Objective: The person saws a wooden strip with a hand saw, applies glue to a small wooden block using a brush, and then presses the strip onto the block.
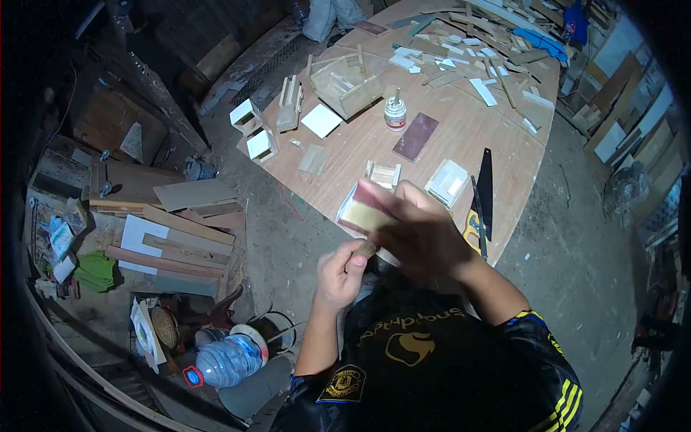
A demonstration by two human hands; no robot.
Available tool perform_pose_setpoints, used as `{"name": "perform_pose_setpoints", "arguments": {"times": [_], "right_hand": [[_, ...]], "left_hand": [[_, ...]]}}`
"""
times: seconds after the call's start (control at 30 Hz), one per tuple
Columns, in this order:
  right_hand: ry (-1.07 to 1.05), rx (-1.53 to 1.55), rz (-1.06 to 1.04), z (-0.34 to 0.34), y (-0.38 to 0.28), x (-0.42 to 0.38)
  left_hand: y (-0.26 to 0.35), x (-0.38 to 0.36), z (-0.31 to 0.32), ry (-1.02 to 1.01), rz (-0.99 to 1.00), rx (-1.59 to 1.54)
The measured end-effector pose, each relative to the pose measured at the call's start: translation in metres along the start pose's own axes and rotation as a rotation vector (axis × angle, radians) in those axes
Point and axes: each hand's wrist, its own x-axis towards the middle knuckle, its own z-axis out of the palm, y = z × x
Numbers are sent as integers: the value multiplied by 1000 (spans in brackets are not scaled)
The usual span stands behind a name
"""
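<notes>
The right hand is closed over a flat sanding block, pale-faced with a reddish edge, its fingers curled down across the block's top so that only the near face and one end show; the left hand is pinched shut, thumb against forefinger, on a small piece of wood whose tip pokes up just under the block, touching or all but touching it; both are held in the air in front of the person's chest, just off the near edge of the plywood table. How much of the small piece has been rubbed down cannot be told, since most of it is hidden in the fingers; judged from the table, the work looks partly done: several little wooden boxes stand assembled, one and another just beyond the hands and two white-faced ones at the far left corner, while a larger open wooden frame and a scatter of loose cut strips lie unassembled farther back. A glue bottle stands upright mid-table beside a dark red sheet; a handsaw lies along the right edge; a plastic water bottle rests on the floor to the left.
</notes>
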Motion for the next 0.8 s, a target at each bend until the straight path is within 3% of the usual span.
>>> {"name": "perform_pose_setpoints", "arguments": {"times": [0.1, 0.2, 0.3, 0.43, 0.5, 0.53, 0.57, 0.63, 0.73, 0.8], "right_hand": [[-40, -50, -39, -2, 1, 0], [9, 2, 22, 1, 9, -1], [-9, -5, 25, 9, 10, -4], [220, -70, 7, -9, 23, -1], [333, 74, -6, -15, 20, -1], [245, 107, -46, -16, 11, -5], [79, -32, 93, -14, -11, -6], [43, -32, -50, -13, -16, -7], [34, 50, 40, -12, -12, -7], [19, 67, -27, -13, -12, -10]], "left_hand": [[-2, -2, -5, -16, -106, -40], [2, 0, 1, -15, 5, -37], [6, 7, -5, 44, -26, -37], [7, -3, -14, -33, -46, -61], [13, -4, -13, 13, -84, -37], [14, -4, -10, 12, -83, -39], [15, -3, -7, -11, -56, -12], [17, 1, -5, -36, -18, 15], [17, 2, -6, -81, 44, 39], [12, 1, -12, -74, 1, 35]]}}
